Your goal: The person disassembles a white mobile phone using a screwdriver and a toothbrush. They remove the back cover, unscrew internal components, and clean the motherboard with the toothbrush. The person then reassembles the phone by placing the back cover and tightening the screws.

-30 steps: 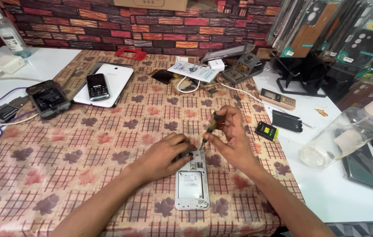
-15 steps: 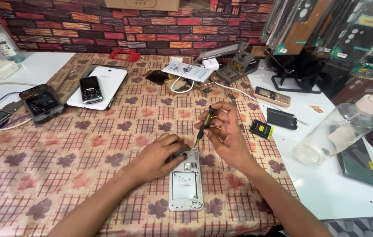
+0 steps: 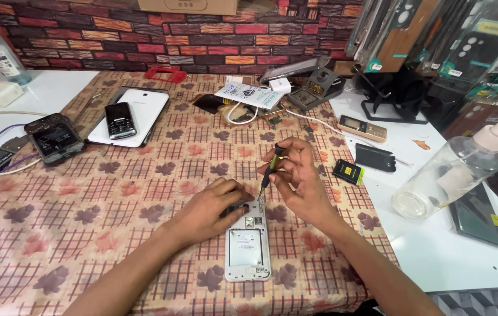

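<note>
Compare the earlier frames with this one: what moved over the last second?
Little. The right hand keeps the small green-handled screwdriver at the top of the opened white phone. The left hand still presses that phone's upper end. Only the camera shifted.

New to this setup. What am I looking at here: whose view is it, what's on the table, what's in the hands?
No machine here: a person works with two bare hands, filmed by one camera worn on their head, looking down.

The left hand presses on the top end of an opened white phone lying on the patterned tablecloth. The right hand holds a small screwdriver, its tip down at the phone's upper edge.

Around them: a white tablet with a black keypad phone on it, another opened phone, cables, a battery, a gold keypad phone and a clear spray bottle on its side.
</note>
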